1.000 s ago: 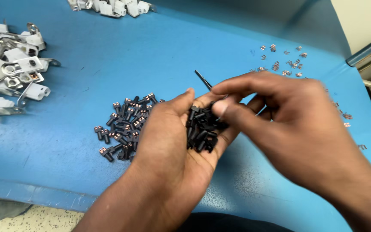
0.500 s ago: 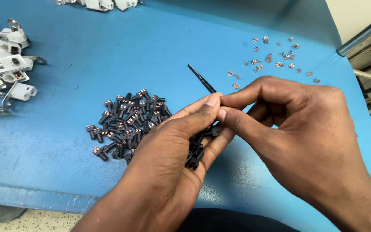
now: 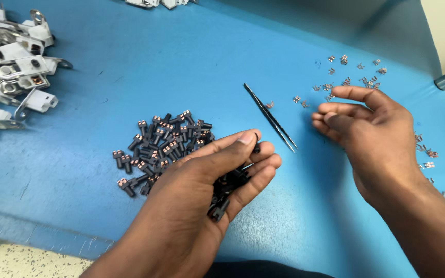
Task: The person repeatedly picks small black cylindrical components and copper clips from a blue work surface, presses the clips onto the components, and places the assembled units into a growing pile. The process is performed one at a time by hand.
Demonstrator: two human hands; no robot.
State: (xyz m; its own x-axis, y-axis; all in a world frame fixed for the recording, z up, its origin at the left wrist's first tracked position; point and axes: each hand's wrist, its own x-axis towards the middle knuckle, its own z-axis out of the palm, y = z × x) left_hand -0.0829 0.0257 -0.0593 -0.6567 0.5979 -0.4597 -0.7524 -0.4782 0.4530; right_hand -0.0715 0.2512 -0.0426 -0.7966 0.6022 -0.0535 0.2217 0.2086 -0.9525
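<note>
The left hand (image 3: 202, 190), low in the middle of the frame, is cupped half closed around a heap of small black plastic parts (image 3: 227, 193), thumb laid over the top and fingers curled under; one part hangs at the heel of the palm, near the bottom of the heap. That looks like the weak spot: the cup is shallow and tilted, so any further tip of the wrist could let parts slide off toward the tabletop's near edge and the speckled floor (image 3: 27, 262) at lower left. The right hand (image 3: 372, 139), at centre right, is open and holds nothing, fingers loosely bent and pointing left toward the black tweezers (image 3: 270, 117), which lie flat just beside it. Around its fingertips sit tiny bright metal clips (image 3: 336, 82), scattered toward the upper right; they are light and thin, and a careless sweep of the hand or wrist could flick them apart or off the right edge. Left of the cupped hand lies a pile of black parts fitted with copper-coloured contacts (image 3: 163, 146), blocky and matt with shiny inserts. At upper left is a jumble of white plastic housings with stamped metal brackets (image 3: 14, 77), smooth and glossy. The blue tabletop (image 3: 130, 72) looks slightly scuffed and smooth, so small pieces would skid on it easily.
</note>
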